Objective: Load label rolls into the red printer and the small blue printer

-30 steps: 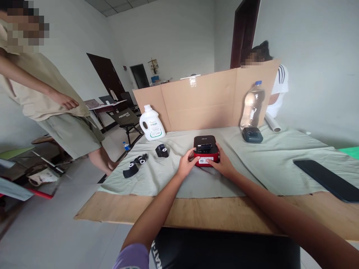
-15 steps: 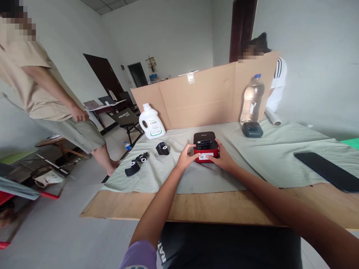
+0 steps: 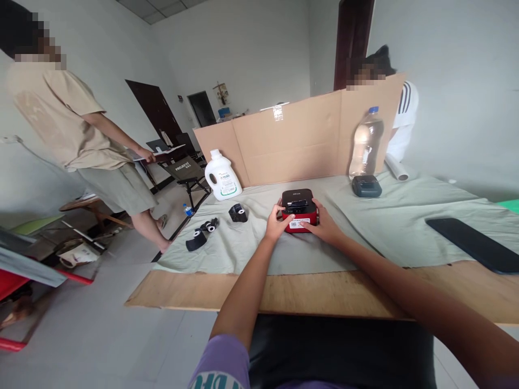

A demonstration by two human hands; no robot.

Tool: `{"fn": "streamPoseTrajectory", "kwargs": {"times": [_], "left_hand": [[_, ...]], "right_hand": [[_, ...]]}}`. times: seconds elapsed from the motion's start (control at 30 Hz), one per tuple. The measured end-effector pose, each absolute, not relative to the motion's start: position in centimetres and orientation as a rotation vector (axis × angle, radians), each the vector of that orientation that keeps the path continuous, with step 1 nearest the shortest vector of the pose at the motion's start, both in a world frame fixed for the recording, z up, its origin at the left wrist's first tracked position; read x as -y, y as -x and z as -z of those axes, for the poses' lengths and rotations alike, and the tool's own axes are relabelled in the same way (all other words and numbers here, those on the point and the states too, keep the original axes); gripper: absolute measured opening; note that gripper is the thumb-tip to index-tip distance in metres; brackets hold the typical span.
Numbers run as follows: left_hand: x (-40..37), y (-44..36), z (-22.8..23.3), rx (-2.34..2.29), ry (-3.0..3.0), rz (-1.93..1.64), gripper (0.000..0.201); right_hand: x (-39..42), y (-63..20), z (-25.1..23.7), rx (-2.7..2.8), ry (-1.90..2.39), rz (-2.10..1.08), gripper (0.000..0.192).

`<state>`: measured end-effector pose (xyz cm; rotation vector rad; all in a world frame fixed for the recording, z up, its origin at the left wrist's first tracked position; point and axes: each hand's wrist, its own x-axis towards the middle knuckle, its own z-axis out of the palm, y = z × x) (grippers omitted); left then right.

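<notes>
A small red and black boxy label printer (image 3: 300, 212) stands upright on the cloth in front of me, with a white sticker on its near face. My left hand (image 3: 276, 222) grips its left side, thumb on the front. On its right side my right hand (image 3: 327, 226) is closed, thumb also on the front near the sticker. Left of the printer lie several black rolls with white cores: one roll (image 3: 237, 213) close to my left hand, another roll (image 3: 196, 241) farther left beside a small black cluster (image 3: 210, 225).
A cardboard sheet (image 3: 292, 141) stands across the back. Before it are a white jug (image 3: 222, 175), a clear bottle (image 3: 367, 143) and a small black device (image 3: 366, 186). A black phone-like slab (image 3: 472, 244) lies right. One person (image 3: 77, 124) stands left; another (image 3: 405, 113) is behind the cardboard.
Both hands keep their hold on the printer, which stays in place. My view has shifted slightly. The person at left has changed position and raised a forearm.
</notes>
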<state>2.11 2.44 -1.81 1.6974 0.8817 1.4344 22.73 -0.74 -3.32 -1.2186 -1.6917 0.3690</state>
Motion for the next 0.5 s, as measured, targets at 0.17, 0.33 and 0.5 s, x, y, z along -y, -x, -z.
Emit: {"fn": "streamPoseTrajectory", "kwargs": {"times": [0.17,0.33,0.5], "left_hand": [[-2.50,-2.88,1.83,-1.005,-1.658,-1.453,0.032],[-2.57,-3.14,1.95,-0.969,-1.653,-1.485,0.031],[-2.55,-3.03,2.48,-0.995,-1.714,-1.525,0.033]], "right_hand": [[0.84,-22.78,3.01,1.710,1.216,-0.385,0.098],[0.61,-23.10,3.12,1.727,1.216,-0.400,0.101],[0.61,-23.43,2.98,1.746,1.242,-0.414,0.101]]}}
